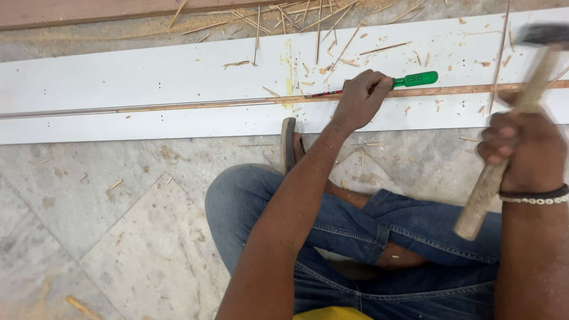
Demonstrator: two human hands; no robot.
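Showing are one white panel [148, 77], one green-handled screwdriver [415, 79], one hammer [510, 136], two hands, and countless wood splinters.

Hammer head [542, 34] blurred — edge-cropped.

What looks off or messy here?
Wood splinters and sawdust litter the white board and the floor behind it. A yellowish stain marks the board near the green-handled tool in the left hand. The right hand holds a raised hammer.

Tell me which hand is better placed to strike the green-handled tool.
Right. The right hand grips the raised hammer above the green-handled tool. The left hand is busy holding that tool against the strip on the white board.
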